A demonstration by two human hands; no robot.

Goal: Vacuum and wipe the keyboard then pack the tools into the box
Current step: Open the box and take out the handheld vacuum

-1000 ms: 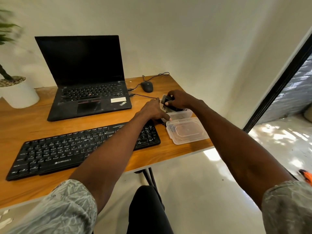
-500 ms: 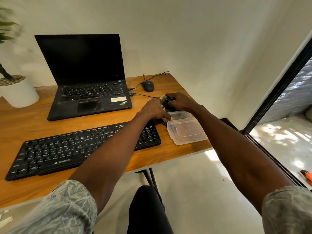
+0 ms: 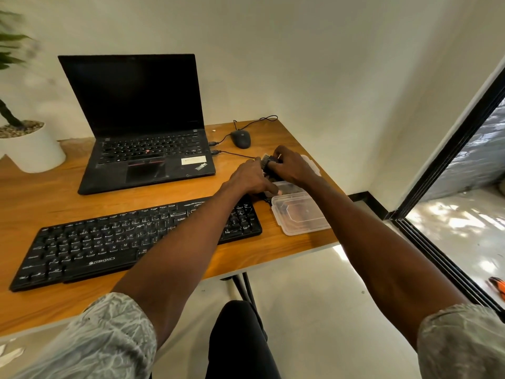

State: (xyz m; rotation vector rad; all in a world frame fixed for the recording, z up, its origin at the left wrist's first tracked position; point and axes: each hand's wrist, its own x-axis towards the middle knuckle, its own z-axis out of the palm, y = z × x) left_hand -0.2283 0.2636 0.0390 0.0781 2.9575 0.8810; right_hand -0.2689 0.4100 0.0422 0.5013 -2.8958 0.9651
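Right now, both hands over the far right corner of the wooden worktop (image 3: 68, 214), just beyond the right end of the black keyboard (image 3: 131, 242). Right hand (image 3: 291, 166) curled round a small black tool with a comb-like bristled head (image 3: 267, 163), grip closed on it, head pointing left and a little up; rest of the tool's body hidden under the fingers, so hard to tell exactly what kind of tool. Left hand (image 3: 250, 177) just left of the tool, knuckles up, fingers bent down toward the clear plastic box (image 3: 287, 187) underneath; cannot tell whether its grip is clenched on anything or only resting there. Box itself mostly covered by the two hands, only a near corner visible, with something dark inside. Clear lid (image 3: 300, 214) flat on the worktop immediately near of the box, touching or almost touching it, close to the worktop's right edge and just right of the keyboard. Keyboard lying slantwise across the near half of the worktop, left forearm crossing over its right end. Further back, an open black laptop (image 3: 142, 138) with dark screen, left of the hands. Black mouse (image 3: 241, 138) far of the hands, its cable looping toward the wall, a second thin cable running from the laptop's right side toward the hands. White plant pot (image 3: 32, 149) at the far left edge. Pale patterned sleeves at both upper arms, nearest the camera.
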